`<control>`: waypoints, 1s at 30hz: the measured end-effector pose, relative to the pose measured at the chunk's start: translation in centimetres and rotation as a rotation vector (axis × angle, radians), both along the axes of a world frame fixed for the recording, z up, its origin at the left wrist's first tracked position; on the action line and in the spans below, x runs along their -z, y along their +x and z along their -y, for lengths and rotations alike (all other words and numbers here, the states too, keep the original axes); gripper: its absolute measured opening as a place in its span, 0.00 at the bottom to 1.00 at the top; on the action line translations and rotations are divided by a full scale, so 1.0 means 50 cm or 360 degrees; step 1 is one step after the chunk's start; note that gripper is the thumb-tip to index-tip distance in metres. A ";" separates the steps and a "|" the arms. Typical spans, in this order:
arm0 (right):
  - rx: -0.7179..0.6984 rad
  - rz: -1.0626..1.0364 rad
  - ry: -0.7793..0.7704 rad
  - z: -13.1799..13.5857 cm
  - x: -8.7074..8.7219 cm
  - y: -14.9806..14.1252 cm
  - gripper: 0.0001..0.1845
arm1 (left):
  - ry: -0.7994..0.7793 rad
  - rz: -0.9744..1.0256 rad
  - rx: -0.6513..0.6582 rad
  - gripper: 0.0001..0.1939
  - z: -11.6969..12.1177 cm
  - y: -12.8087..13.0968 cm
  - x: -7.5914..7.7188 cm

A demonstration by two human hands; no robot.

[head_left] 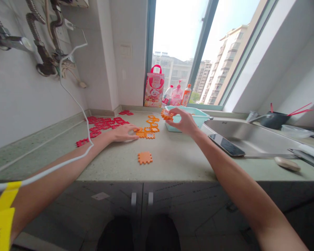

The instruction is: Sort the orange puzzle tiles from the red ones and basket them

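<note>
My right hand (184,122) is raised in front of the teal basin, its thumb and fingers pinched on an orange interlocking tile (166,114) with notched edges. My left hand (123,133) rests on the counter with fingers stretched out and apart. Its fingertips touch the left edge of a cluster of orange tiles (150,135), several of which lie side by side or overlap. A single solid orange tile (144,158) lies apart, closer to the counter's front edge. Beyond my left forearm, many red tiles (102,124) are spread out.
The teal basin (201,120) stands by the sink (240,134). A phone (226,144) and a soap bar (287,164) lie near the sink's front rim. Bottles (177,94) and a pink bag (154,89) line the windowsill. A white cable (75,108) hangs across my left forearm.
</note>
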State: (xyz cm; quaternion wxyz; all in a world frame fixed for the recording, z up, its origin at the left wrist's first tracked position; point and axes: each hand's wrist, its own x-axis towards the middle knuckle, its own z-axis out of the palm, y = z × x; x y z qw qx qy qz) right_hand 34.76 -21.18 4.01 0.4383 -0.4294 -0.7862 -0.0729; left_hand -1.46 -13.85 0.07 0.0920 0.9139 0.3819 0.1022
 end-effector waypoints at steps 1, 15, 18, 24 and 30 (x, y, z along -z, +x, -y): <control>0.0154 -0.0062 0.0085 -0.011 -0.007 0.032 0.16 | -0.0001 0.0016 0.0013 0.42 0.003 0.002 -0.002; 0.0482 -0.0017 0.0392 -0.024 0.000 0.058 0.19 | 0.0086 0.0158 -0.0196 0.32 0.005 0.031 0.001; 0.0185 0.0075 0.0325 -0.006 0.007 -0.002 0.19 | 0.0154 0.0216 -0.0262 0.29 -0.004 0.039 0.012; -0.0254 0.0290 -0.0146 -0.010 0.070 -0.075 0.21 | 0.0232 0.0231 -0.0256 0.23 -0.014 0.041 0.032; -0.0433 0.0543 -0.0534 -0.016 0.095 -0.091 0.15 | 0.0227 0.0206 -0.0169 0.32 -0.006 0.041 0.030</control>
